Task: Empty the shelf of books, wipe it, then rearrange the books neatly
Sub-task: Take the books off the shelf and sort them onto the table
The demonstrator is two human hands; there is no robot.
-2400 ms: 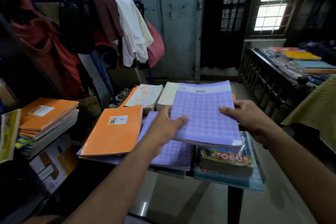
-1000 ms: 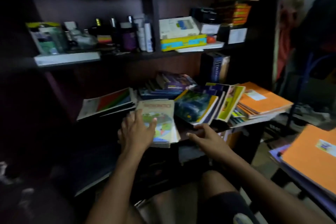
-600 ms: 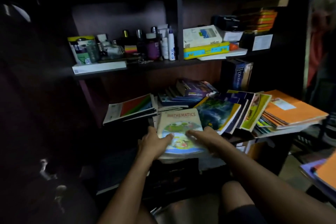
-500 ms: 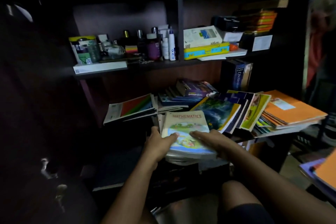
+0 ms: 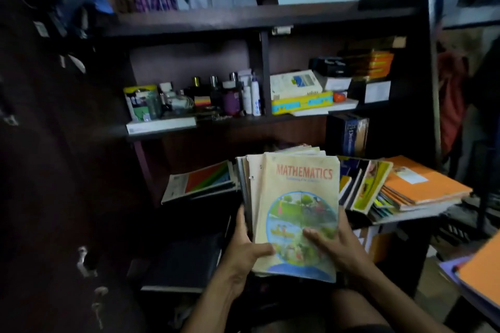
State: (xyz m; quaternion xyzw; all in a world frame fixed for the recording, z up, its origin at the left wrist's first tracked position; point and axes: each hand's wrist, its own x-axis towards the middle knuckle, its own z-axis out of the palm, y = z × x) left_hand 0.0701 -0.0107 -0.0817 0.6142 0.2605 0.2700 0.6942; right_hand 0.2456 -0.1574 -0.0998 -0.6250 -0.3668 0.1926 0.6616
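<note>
Cream-covered and worn, a stack of books (image 5: pixel 293 213) topped by a volume titled MATHEMATICS is clasped at its lower end by both hands: the left hand (image 5: pixel 244 249) grips the left edge with its thumb over the cover, and the right hand (image 5: pixel 335 246) holds the right side with its fingers spread across the picture. The stack is lifted, tilted up toward the camera, in front of the dark wooden shelf (image 5: pixel 243 123). Behind it on the lower board lie a rainbow-striped book (image 5: pixel 200 184) at left and a pile of orange notebooks (image 5: pixel 422 189) at right.
</note>
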